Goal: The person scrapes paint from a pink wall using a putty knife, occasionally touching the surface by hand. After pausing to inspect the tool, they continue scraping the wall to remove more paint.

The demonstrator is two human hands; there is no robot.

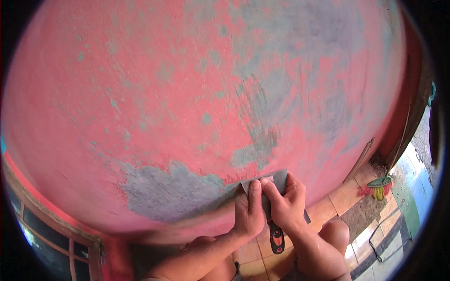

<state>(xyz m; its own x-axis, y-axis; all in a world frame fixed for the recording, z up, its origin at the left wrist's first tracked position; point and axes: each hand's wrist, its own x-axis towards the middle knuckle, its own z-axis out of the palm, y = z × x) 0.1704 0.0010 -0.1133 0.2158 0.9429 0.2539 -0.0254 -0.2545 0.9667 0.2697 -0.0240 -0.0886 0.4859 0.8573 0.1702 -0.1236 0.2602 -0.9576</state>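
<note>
Both hands grip a wide scraper, its grey metal blade (pixel 280 181) against the lower part of the wall. My left hand (pixel 249 213) is closed on the left side of the blade, thumb pressed flat on its face. On the right side, my right hand (pixel 287 203) holds it the same way, thumbs almost touching. The black and orange scraper handle (pixel 277 239) points down between my wrists. The pink wall (pixel 173 107) shows flaking paint, with a bare grey patch (pixel 164 194) left of the blade and more grey up to the right.
A broom (pixel 378 185) with green, yellow and red bristles is at the right near the wall. Dirt (pixel 363 213) lies on the tiled floor (pixel 323 210). A thin stick (pixel 361 160) leans on the wall. A window frame (pixel 61 239) is at lower left. My knees are close below the hands.
</note>
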